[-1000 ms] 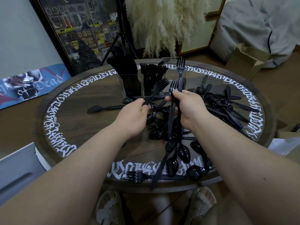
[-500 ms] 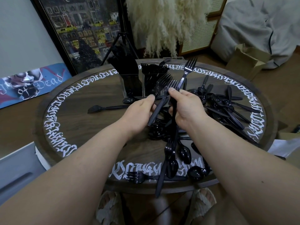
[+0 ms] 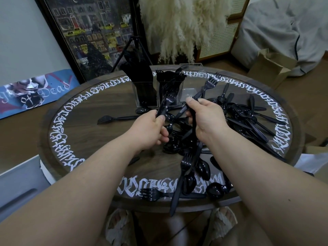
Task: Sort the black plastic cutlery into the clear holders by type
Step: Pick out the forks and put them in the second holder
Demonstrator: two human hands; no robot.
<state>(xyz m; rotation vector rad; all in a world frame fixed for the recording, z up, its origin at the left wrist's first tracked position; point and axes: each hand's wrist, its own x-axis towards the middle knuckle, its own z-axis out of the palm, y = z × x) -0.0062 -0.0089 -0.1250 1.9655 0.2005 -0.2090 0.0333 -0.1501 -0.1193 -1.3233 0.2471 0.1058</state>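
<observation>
My left hand (image 3: 150, 129) grips a bunch of black forks (image 3: 167, 100) by the handles, tines up, just in front of the clear holders. My right hand (image 3: 204, 115) holds several black pieces: one fork (image 3: 210, 82) points up to the right, and long handles with a fork head (image 3: 186, 161) hang down toward me. The left clear holder (image 3: 144, 87) is packed with black cutlery, the middle holder (image 3: 170, 82) holds forks, and a third clear holder (image 3: 190, 78) stands behind to the right. Loose spoons and forks (image 3: 248, 118) lie piled on the round table (image 3: 110, 102).
A single fork (image 3: 113, 118) lies left of my hands and another fork (image 3: 154, 193) near the front rim. Spoons (image 3: 204, 168) lie by the front edge. A framed picture (image 3: 95, 32), pampas grass and a cardboard box (image 3: 271, 66) stand behind the table.
My right hand has tilted its cutlery so the top fork swings right and down. My left hand has raised its forks a little toward the holders.
</observation>
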